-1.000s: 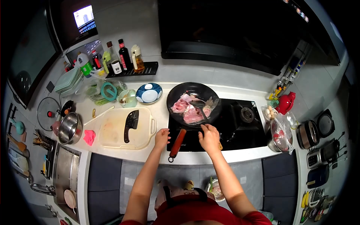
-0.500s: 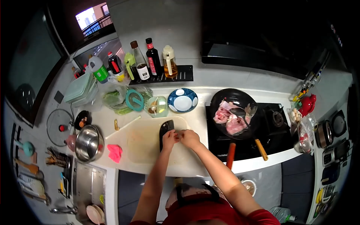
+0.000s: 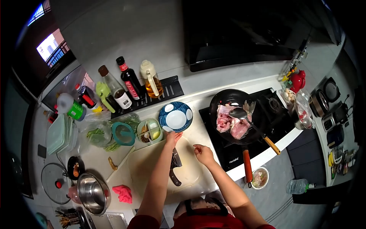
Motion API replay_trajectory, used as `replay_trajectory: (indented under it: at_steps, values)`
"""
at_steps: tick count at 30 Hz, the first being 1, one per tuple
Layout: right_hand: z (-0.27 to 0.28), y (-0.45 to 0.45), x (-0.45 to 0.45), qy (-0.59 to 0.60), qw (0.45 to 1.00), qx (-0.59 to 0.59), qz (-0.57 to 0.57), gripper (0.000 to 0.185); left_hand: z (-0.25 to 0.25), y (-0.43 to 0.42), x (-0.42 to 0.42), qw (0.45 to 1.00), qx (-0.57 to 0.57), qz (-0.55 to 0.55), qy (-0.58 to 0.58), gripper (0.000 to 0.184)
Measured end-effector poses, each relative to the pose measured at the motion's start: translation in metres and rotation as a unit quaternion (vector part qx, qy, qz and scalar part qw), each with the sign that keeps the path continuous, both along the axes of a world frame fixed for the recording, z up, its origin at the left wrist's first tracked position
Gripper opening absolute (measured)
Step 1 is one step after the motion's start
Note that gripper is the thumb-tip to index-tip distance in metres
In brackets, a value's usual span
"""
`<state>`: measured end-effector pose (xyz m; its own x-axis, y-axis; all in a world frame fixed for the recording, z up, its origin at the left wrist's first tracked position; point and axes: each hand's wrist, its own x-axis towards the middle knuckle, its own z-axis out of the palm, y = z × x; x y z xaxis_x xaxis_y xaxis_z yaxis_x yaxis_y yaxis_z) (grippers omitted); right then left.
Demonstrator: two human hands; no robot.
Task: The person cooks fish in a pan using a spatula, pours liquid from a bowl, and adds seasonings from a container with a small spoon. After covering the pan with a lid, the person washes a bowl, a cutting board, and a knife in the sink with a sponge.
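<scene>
My left hand (image 3: 174,138) reaches to the near rim of the blue-and-white plate (image 3: 175,117); its fingertips are at the rim, and whether they grip it is hard to tell. My right hand (image 3: 203,154) is curled above the right side of the cutting board (image 3: 192,173), its fingers bent together with nothing visible in them. A cleaver (image 3: 175,168) lies on the board, partly behind my left forearm. The black wok (image 3: 219,100) holds raw meat (image 3: 239,128) and a spatula (image 3: 239,113) with a wooden handle.
A divided seasoning box (image 3: 149,130) and a teal-lidded container (image 3: 123,134) sit left of the plate. Bottles (image 3: 131,82) stand on the black wall rack (image 3: 176,90). A pink cloth (image 3: 122,194) and a steel bowl (image 3: 93,193) are at the lower left. The wok's red handle (image 3: 248,166) extends over the counter edge.
The view has shifted and tilted. My hands went from beside the wok to the cutting board; since then they have parted, my left hand moving up to the plate and uncovering the cleaver.
</scene>
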<state>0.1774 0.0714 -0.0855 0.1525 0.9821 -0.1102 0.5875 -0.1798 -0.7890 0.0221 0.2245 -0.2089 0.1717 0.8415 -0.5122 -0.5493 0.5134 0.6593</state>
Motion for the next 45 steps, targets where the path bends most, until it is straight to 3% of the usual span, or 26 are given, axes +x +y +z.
replay_trajectory:
  at_steps: [2,5,10,21,27,32,38,45]
  values:
    - [-0.001,-0.001,0.005,0.003,1.000,0.008,-0.018,0.025,-0.025,0.014,-0.003,0.995,-0.042,0.024,-0.086,0.048]
    - [0.000,-0.005,0.008,0.026,0.999,-0.030,-0.033,0.024,-0.023,0.009,0.006,0.995,-0.009,0.075,-0.059,0.054]
    - [-0.002,-0.013,0.009,0.006,0.999,0.032,-0.031,0.025,0.004,-0.003,0.016,0.994,0.027,0.103,0.035,0.068]
    - [0.034,-0.036,0.029,0.039,0.999,0.025,0.018,0.024,0.060,-0.069,0.024,0.995,0.045,0.068,0.055,0.062]
    - [0.063,-0.064,0.059,0.016,0.992,0.109,0.060,0.025,0.086,-0.123,0.037,0.988,0.047,0.104,0.106,0.060]
    - [0.074,-0.094,0.112,-0.202,0.944,0.259,0.009,0.018,0.122,-0.174,0.058,0.979,0.047,0.151,0.132,0.059]
    - [0.070,-0.134,0.163,-0.255,0.940,0.219,0.053,0.032,0.116,-0.213,0.084,0.970,0.063,0.204,0.115,0.053]
    - [0.054,-0.150,0.180,-0.170,0.971,0.158,0.062,0.053,0.101,-0.248,0.104,0.956,0.078,0.259,0.117,0.051]
